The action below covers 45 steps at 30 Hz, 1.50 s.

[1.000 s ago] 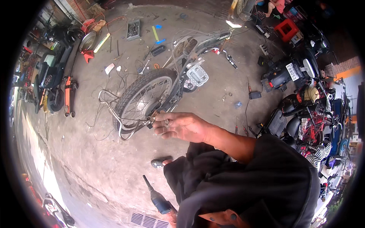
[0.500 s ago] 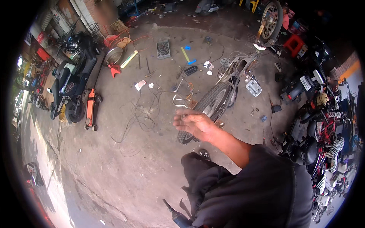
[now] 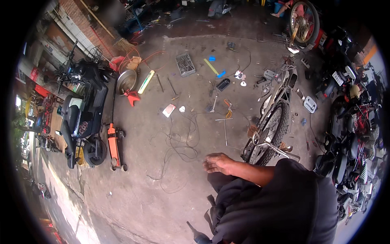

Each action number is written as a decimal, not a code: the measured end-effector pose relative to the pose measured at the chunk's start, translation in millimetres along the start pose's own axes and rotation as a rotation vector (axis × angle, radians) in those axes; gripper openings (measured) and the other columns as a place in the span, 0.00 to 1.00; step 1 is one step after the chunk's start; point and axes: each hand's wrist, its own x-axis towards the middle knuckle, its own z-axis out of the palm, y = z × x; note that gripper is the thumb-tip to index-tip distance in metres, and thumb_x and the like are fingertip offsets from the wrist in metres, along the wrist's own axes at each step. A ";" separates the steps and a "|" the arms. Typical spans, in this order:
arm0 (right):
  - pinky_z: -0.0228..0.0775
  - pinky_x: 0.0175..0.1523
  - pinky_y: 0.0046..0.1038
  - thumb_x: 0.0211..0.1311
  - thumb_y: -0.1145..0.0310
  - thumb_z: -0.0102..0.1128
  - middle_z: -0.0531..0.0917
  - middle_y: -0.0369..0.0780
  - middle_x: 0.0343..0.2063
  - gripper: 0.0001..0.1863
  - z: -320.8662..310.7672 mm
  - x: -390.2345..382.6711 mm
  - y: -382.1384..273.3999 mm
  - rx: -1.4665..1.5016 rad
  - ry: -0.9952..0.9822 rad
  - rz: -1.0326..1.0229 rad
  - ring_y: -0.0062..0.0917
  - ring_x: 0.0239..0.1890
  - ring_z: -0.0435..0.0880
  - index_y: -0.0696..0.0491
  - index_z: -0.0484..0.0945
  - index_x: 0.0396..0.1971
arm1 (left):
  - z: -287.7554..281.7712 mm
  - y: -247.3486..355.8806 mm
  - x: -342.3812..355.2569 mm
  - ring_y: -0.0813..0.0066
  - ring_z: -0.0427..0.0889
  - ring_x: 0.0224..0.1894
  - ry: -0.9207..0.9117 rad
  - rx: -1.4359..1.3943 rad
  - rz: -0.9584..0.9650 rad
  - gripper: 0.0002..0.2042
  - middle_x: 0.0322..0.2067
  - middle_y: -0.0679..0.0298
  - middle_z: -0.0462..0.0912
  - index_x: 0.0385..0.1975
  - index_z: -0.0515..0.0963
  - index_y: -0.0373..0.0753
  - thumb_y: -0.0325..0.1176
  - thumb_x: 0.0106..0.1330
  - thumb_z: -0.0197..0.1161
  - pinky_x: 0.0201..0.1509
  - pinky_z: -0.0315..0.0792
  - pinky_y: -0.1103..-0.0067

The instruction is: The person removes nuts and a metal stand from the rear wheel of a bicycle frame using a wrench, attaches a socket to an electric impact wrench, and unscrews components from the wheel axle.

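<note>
My right hand [image 3: 218, 163] reaches leftward above my dark-trousered leg, bare forearm coming out of a dark sleeve. Its fingers are loosely extended and I see nothing in them. Just right of it stands a partly stripped motorcycle, with a knobbly tyre [image 3: 280, 129] and a bent chrome rail [image 3: 273, 147]. On the floor beyond the hand lie a T-handle wrench [image 3: 226, 132], a spanner [image 3: 214, 103] and an orange cord [image 3: 228, 109]. A dark power tool [image 3: 198, 236] pokes out beside my body at the lower edge; what holds it is hidden. My left hand does not show.
An orange floor jack [image 3: 115, 146] stands beside a black scooter [image 3: 83, 114] on the left. Thin black wire [image 3: 178, 144] lies tangled mid-floor. Farther off are a metal tool tray [image 3: 185, 65] and a metal basin [image 3: 126, 80]. Several motorcycles [image 3: 349, 142] crowd the right side.
My view has turned, so floor items sit lower and farther right. My right hand has drawn back toward my leg, away from the tyre. The T-handle wrench now shows plainly.
</note>
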 end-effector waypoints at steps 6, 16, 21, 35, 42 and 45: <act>0.66 0.26 0.24 0.61 0.58 0.54 0.75 0.34 0.22 0.12 71.9 32.4 -77.9 -0.043 -0.027 -0.097 0.22 0.21 0.75 0.53 0.73 0.31 | 21.2 85.1 85.5 0.78 0.76 0.29 -0.046 0.027 0.024 0.09 0.29 0.63 0.79 0.38 0.74 0.34 0.28 0.58 0.55 0.33 0.72 0.82; 0.66 0.27 0.26 0.60 0.60 0.53 0.73 0.33 0.22 0.10 94.9 137.6 -132.4 0.130 0.146 -0.192 0.23 0.22 0.74 0.51 0.72 0.31 | 91.6 194.9 250.1 0.78 0.76 0.28 -0.141 0.042 0.056 0.09 0.29 0.63 0.79 0.38 0.74 0.34 0.28 0.58 0.56 0.33 0.72 0.81; 0.68 0.29 0.28 0.59 0.62 0.54 0.75 0.35 0.24 0.08 92.4 223.1 -184.6 0.245 0.282 -0.282 0.25 0.26 0.75 0.51 0.73 0.30 | 137.4 272.4 368.0 0.78 0.76 0.28 -0.199 0.076 0.061 0.09 0.29 0.63 0.79 0.38 0.74 0.34 0.28 0.57 0.56 0.33 0.72 0.81; 0.62 0.22 0.28 0.59 0.60 0.50 0.68 0.34 0.16 0.11 79.9 345.8 -332.3 0.768 0.715 -0.382 0.24 0.18 0.69 0.50 0.69 0.22 | 332.5 510.5 578.5 0.78 0.76 0.28 -0.478 0.250 0.167 0.09 0.29 0.63 0.79 0.37 0.75 0.34 0.28 0.57 0.57 0.33 0.72 0.81; 0.62 0.21 0.25 0.59 0.66 0.47 0.69 0.34 0.16 0.08 6.6 453.8 -485.9 0.698 0.668 -0.437 0.22 0.18 0.71 0.51 0.70 0.22 | 530.0 563.5 625.9 0.78 0.76 0.28 -0.615 0.318 0.094 0.09 0.28 0.63 0.79 0.37 0.75 0.34 0.28 0.56 0.57 0.33 0.72 0.81; 0.69 0.27 0.25 0.58 0.66 0.50 0.77 0.35 0.22 0.07 58.0 488.8 -617.6 0.487 0.794 -0.346 0.23 0.23 0.76 0.52 0.75 0.30 | 600.9 591.9 644.2 0.78 0.76 0.28 -0.627 0.336 0.075 0.09 0.28 0.63 0.79 0.37 0.75 0.34 0.28 0.56 0.57 0.33 0.72 0.81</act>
